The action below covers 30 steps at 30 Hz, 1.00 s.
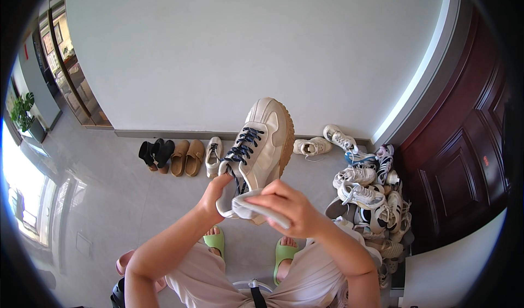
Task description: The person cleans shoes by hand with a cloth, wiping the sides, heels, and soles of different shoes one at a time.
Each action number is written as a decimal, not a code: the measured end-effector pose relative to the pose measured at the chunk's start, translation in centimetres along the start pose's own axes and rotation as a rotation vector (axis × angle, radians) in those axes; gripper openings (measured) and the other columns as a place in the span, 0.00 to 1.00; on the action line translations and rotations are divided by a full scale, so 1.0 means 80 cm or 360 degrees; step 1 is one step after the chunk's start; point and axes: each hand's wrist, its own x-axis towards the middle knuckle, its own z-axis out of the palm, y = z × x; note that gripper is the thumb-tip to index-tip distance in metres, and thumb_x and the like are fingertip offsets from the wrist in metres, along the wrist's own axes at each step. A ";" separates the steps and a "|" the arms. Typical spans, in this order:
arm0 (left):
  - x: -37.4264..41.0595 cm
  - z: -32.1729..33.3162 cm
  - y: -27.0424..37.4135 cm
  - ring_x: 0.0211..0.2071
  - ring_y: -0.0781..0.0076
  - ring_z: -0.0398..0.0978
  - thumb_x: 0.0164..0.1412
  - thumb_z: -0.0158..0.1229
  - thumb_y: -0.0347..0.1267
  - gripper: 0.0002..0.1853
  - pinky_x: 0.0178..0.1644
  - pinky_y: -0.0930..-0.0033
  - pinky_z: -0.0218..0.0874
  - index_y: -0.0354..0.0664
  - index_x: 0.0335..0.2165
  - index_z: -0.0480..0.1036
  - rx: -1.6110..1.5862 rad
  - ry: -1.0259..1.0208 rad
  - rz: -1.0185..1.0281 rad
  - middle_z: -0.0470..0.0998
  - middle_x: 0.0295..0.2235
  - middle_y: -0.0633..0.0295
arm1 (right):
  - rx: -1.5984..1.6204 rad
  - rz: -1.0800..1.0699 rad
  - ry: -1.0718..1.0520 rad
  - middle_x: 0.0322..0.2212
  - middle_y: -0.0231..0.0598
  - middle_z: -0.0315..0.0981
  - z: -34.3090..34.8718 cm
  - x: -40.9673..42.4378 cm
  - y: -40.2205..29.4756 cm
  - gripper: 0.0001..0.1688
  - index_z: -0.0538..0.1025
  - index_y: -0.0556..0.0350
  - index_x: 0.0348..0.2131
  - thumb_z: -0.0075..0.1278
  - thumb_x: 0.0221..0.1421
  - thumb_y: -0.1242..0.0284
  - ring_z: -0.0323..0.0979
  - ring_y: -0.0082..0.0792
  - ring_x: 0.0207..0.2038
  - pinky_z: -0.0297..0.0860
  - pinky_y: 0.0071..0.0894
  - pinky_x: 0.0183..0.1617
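A cream sneaker (268, 144) with dark laces and a brown gum sole is held up before me, toe pointing away. My left hand (215, 197) grips it by the collar at the heel end, the thumb on the rim. Folded in my right hand (292, 209) is a light grey cloth (247, 205), pinched between thumb and fingers. The cloth is against or just over the sneaker's heel area; whether it touches cannot be made out. My right fingers hide part of the sneaker's side.
Along the wall stand black ankle boots (161, 152), brown clogs (187, 157), a matching cream sneaker (213, 156) and a white sneaker (313, 147). A heap of shoes (364, 193) lies at right by a dark red door (454, 156). Green slides (282, 252) are on my feet.
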 end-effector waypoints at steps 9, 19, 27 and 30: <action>0.006 -0.018 -0.011 0.53 0.59 0.73 0.65 0.43 0.39 0.25 0.61 0.52 0.62 0.41 0.57 0.64 -0.0311 -0.0222 0.0052 0.73 0.52 0.53 | -0.0687 0.0080 0.0512 0.36 0.39 0.67 0.006 0.004 0.007 0.34 0.72 0.56 0.56 0.55 0.47 0.82 0.72 0.41 0.34 0.71 0.37 0.34; 0.012 -0.022 -0.015 0.54 0.60 0.72 0.65 0.45 0.45 0.28 0.61 0.52 0.61 0.42 0.58 0.65 -0.0281 -0.0121 -0.0028 0.72 0.54 0.55 | -0.0728 0.0099 0.0781 0.37 0.38 0.70 -0.011 0.000 -0.002 0.34 0.75 0.53 0.52 0.54 0.43 0.87 0.74 0.39 0.35 0.72 0.36 0.33; 0.019 -0.041 -0.016 0.56 0.57 0.70 0.63 0.47 0.45 0.29 0.63 0.51 0.58 0.44 0.59 0.63 -0.0368 -0.0206 0.0047 0.70 0.56 0.54 | 0.0158 0.0306 -0.0019 0.36 0.39 0.69 -0.011 -0.006 -0.009 0.25 0.74 0.59 0.51 0.55 0.51 0.82 0.72 0.39 0.34 0.70 0.32 0.40; 0.018 -0.029 -0.013 0.56 0.57 0.69 0.60 0.51 0.43 0.31 0.64 0.52 0.57 0.45 0.60 0.62 -0.0370 -0.0184 0.0047 0.69 0.57 0.56 | 0.0966 0.0730 0.0320 0.39 0.35 0.73 -0.030 -0.027 0.010 0.20 0.72 0.57 0.53 0.53 0.60 0.75 0.71 0.25 0.40 0.67 0.25 0.47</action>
